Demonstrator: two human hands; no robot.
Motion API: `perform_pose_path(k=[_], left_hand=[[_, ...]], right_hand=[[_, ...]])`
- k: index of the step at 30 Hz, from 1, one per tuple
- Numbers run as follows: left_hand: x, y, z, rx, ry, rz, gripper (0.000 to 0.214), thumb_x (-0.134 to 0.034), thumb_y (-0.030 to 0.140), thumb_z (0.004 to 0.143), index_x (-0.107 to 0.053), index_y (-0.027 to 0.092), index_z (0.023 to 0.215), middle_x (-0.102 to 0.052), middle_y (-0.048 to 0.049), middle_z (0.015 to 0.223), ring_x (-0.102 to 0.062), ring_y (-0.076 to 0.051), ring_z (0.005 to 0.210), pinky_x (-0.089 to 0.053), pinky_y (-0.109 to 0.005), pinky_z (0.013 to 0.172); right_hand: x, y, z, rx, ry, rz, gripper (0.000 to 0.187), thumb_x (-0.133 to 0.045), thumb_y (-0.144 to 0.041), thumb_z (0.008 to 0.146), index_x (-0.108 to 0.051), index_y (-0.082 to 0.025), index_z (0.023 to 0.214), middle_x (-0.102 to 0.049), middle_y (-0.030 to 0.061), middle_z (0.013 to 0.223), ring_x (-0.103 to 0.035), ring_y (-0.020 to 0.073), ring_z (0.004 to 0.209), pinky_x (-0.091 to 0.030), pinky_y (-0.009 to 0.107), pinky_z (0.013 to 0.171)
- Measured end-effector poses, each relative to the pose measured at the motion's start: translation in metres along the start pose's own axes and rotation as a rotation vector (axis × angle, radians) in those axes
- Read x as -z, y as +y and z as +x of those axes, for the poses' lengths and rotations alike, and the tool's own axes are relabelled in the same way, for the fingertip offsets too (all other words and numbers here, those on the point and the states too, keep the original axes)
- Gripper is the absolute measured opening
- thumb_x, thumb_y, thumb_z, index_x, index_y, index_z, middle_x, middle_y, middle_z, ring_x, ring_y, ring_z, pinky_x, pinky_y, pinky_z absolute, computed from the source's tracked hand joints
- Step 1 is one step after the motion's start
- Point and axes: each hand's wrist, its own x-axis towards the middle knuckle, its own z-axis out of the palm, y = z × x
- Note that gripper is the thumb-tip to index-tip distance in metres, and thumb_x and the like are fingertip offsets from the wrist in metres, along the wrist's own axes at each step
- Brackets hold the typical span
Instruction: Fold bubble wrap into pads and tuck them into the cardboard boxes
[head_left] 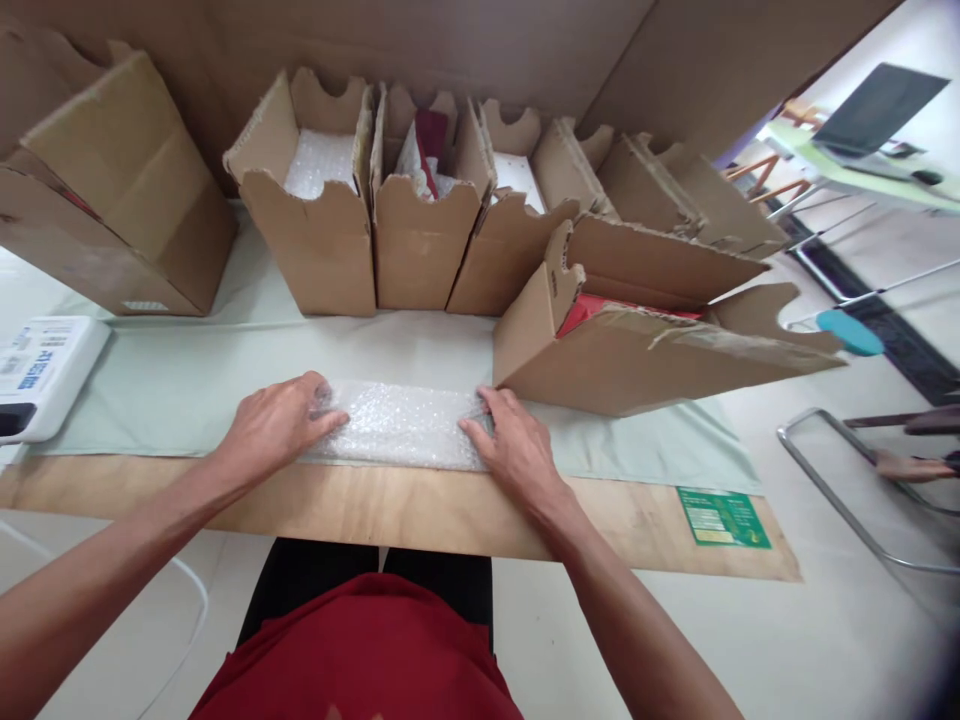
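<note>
A flat piece of bubble wrap [401, 425] lies on the pale green cloth [187, 385] near the front of the wooden table [390, 510]. My left hand [274, 425] rests on its left end, fingers curled and pinching the edge. My right hand [514, 445] presses on its right end, fingers bent onto the wrap. Whether something is wrapped inside cannot be seen.
Several open cardboard boxes [322, 210] stand in a row behind, some holding bubble wrap and a dark red item [431, 135]. A tipped box [637, 340] with red contents lies right of my right hand. A closed box [112, 190] and a white device [41, 370] sit left.
</note>
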Motion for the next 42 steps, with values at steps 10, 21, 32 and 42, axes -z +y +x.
perform_pose_path(k=[10,21,32,42], left_hand=[[0.007,0.003,0.005,-0.145,0.073,-0.109,0.015,-0.056,0.036,0.087,-0.063,0.023,0.093,-0.068,-0.0041,0.077,-0.065,-0.026,0.075,-0.04,-0.032,0.063],[-0.002,0.05,0.014,-0.777,0.403,-0.249,0.048,-0.053,0.018,0.09,-0.056,0.017,0.137,-0.067,-0.0155,0.129,-0.06,-0.032,0.122,-0.047,-0.052,0.105],[-0.06,0.041,-0.067,-0.761,0.408,-0.566,0.031,-0.056,0.015,0.092,-0.067,0.02,0.121,-0.077,-0.0113,0.113,-0.072,-0.026,0.107,-0.054,-0.048,0.105],[-0.056,0.049,-0.043,-0.278,0.293,-0.736,0.042,-0.055,0.028,0.093,-0.063,0.017,0.133,-0.073,-0.0022,0.083,-0.068,-0.018,0.078,-0.055,-0.03,0.078]], right_hand=[[0.011,-0.008,-0.044,-0.067,-0.067,0.683,0.028,-0.063,-0.029,0.083,-0.06,-0.022,0.11,-0.053,-0.0047,0.072,-0.051,0.0146,0.061,-0.041,0.028,0.06],[-0.005,-0.039,-0.086,-0.373,-0.213,1.156,0.075,-0.067,-0.04,0.088,-0.042,-0.027,0.157,-0.06,-0.0059,0.072,-0.056,0.01,0.051,-0.044,0.02,0.047],[-0.003,-0.052,-0.082,-0.322,-0.282,1.421,0.035,-0.073,-0.051,0.088,-0.07,-0.02,0.103,-0.072,0.0021,0.069,-0.056,0.0118,0.05,-0.044,0.025,0.052],[-0.012,-0.04,-0.068,0.184,0.058,0.697,0.061,-0.06,-0.026,0.097,-0.039,-0.028,0.155,-0.064,0.0142,0.139,-0.065,0.0272,0.12,-0.057,0.042,0.089]])
